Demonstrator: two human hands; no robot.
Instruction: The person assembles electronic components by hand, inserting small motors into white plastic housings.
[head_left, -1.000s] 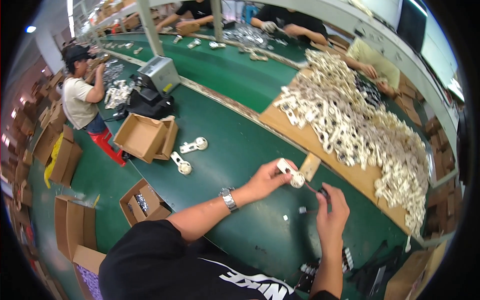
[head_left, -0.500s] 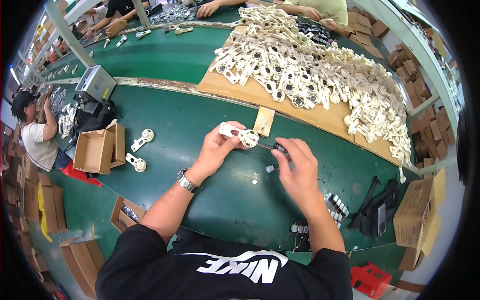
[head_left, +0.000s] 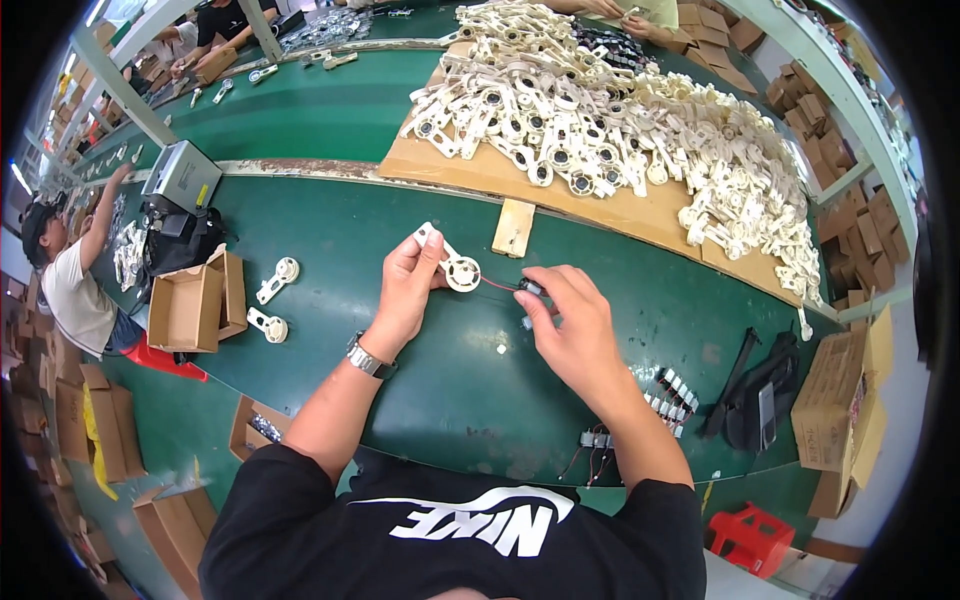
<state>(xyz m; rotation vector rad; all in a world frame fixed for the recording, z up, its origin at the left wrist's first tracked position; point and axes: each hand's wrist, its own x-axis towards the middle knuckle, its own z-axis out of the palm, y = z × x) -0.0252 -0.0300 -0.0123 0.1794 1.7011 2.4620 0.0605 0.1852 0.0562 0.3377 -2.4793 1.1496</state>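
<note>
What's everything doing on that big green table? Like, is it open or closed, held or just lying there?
White plastic part: held in the left hand
Black part: held in the right hand
Red wire: runs between those two parts
Wooden block: lying down
White pile: heaped up on cardboard
Small brown box: open

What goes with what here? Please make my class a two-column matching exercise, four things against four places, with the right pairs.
Things
1. Wristwatch
2. Single cream part
3. Small black part
4. Pile of cream parts

Places
A. Held in the right hand
B. Heaped on cardboard
C. Held in the left hand
D. Around the left wrist

Pairs: 1-D, 2-C, 3-A, 4-B.
</note>
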